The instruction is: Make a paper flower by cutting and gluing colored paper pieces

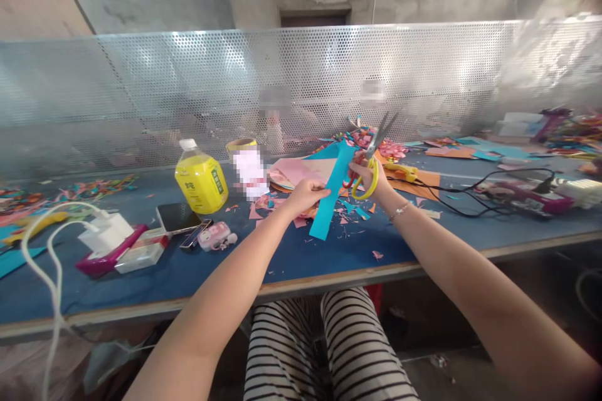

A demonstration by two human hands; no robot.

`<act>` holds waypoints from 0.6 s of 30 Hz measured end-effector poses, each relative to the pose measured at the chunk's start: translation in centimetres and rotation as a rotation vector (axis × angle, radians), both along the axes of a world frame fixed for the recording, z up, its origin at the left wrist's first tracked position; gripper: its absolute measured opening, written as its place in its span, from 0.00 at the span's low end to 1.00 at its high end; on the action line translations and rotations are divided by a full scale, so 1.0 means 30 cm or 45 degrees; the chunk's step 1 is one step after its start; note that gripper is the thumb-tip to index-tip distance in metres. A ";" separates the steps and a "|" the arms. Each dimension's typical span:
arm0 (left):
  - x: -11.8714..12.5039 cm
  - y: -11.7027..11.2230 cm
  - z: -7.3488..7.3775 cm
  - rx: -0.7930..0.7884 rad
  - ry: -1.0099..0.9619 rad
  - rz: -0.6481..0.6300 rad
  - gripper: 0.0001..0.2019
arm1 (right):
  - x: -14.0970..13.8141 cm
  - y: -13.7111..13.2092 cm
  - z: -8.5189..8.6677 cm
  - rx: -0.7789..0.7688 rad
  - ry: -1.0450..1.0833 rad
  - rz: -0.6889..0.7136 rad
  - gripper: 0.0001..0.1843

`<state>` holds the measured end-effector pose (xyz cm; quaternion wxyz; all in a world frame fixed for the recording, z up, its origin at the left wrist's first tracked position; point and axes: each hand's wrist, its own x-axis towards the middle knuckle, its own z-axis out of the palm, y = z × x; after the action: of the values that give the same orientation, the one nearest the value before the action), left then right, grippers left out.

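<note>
A long blue paper strip [329,200] hangs at a tilt above the table, its lower end toward me. My left hand [305,195] pinches its left edge about midway. My right hand [369,172] is closed around scissors [371,182] with yellow handles, at the strip's upper right. Their blades point up and away, clear of the strip, and look parted only slightly. Some right fingers seem to touch the strip's upper part; the strip and handles partly hide them. Below lie pink, blue and orange paper scraps [348,208].
Left stand a yellow bottle [201,178], a phone [177,218], a pink case [216,236] and a power strip [108,257] with white cables. Behind are paper sheets [301,170] and a tape roll [242,144]. A yellow glue gun [399,170] and black cords lie right, before a perforated metal panel [188,88].
</note>
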<state>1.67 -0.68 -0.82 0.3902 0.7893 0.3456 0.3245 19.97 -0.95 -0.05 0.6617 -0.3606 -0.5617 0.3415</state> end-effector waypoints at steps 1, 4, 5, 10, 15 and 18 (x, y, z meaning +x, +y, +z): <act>-0.004 0.000 -0.003 -0.047 0.030 -0.019 0.12 | 0.007 0.003 0.002 0.019 0.012 -0.021 0.18; -0.011 -0.002 -0.012 -0.142 0.090 -0.027 0.10 | 0.023 0.008 0.007 0.046 0.040 -0.045 0.18; -0.012 -0.004 -0.014 -0.149 0.088 -0.023 0.10 | 0.026 0.008 0.008 0.047 0.038 -0.049 0.18; -0.007 -0.012 -0.002 -0.089 0.062 0.100 0.11 | 0.021 0.010 0.004 0.031 -0.047 -0.057 0.18; -0.007 -0.003 0.004 -0.008 0.048 0.272 0.04 | 0.003 0.020 -0.014 0.141 -0.213 -0.148 0.14; -0.007 -0.005 -0.002 0.070 0.107 0.190 0.08 | -0.007 0.016 -0.016 0.183 -0.269 -0.177 0.12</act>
<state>1.45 -0.82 -0.88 0.3281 0.7847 0.4105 0.3287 19.77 -0.46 -0.54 0.6449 -0.3842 -0.6251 0.2140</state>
